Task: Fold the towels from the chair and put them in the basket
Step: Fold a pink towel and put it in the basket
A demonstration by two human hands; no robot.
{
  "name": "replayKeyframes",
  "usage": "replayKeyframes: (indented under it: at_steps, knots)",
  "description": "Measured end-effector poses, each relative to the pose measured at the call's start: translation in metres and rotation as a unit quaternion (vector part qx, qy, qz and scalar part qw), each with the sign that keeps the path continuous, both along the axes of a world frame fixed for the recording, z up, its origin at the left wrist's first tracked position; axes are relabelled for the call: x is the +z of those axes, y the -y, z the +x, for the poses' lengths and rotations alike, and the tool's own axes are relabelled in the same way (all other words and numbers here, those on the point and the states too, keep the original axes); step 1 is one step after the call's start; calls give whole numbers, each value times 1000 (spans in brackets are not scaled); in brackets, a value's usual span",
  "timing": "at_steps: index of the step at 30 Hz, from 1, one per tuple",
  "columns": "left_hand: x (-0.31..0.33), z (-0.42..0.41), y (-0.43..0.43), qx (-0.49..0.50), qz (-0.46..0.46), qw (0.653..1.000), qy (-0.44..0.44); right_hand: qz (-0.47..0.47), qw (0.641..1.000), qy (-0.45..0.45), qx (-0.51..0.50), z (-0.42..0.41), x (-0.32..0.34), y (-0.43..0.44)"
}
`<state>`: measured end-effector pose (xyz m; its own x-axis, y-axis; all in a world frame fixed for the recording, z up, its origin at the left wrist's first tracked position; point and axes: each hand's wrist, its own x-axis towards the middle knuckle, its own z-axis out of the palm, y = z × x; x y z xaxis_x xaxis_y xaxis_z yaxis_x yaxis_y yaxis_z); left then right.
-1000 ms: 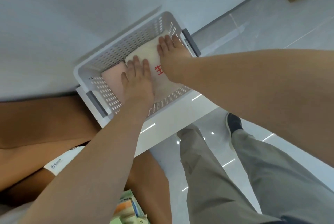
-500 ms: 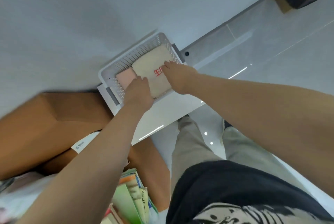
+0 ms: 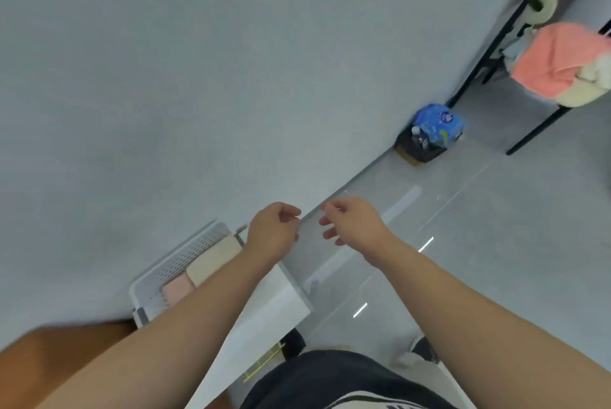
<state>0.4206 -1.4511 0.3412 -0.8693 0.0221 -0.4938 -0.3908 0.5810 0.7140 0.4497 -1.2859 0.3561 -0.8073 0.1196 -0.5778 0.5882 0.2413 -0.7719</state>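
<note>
Two folded towels (image 3: 215, 260) lie in the basket (image 3: 185, 253), left hand (image 3: 271, 233) and right hand (image 3: 353, 223) empty, fingers (image 3: 330, 234) loosely curled; next, probably: fetch the coral towel (image 3: 555, 58) off the chair (image 3: 485, 55).

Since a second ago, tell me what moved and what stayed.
The left hand and right hand lifted off the folded towels and out of the basket, letting go; both now hang empty in the air. The cream towel and pink towel stayed side by side in the basket.
</note>
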Motion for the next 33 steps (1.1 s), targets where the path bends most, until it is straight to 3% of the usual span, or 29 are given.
replayKeyframes:
  at_steps: [10, 16, 33]
  knots:
    - [65, 27, -251, 40, 154, 987, 6, 10, 997, -61, -56, 32, 61, -252]
    - [86, 26, -391, 13, 165, 986, 1, 20, 992, -81, -99, 42, 84, -385]
    - [29, -139, -802, -83, 173, 980, 57, 107, 969, -52, -218, -70, 77, -797]
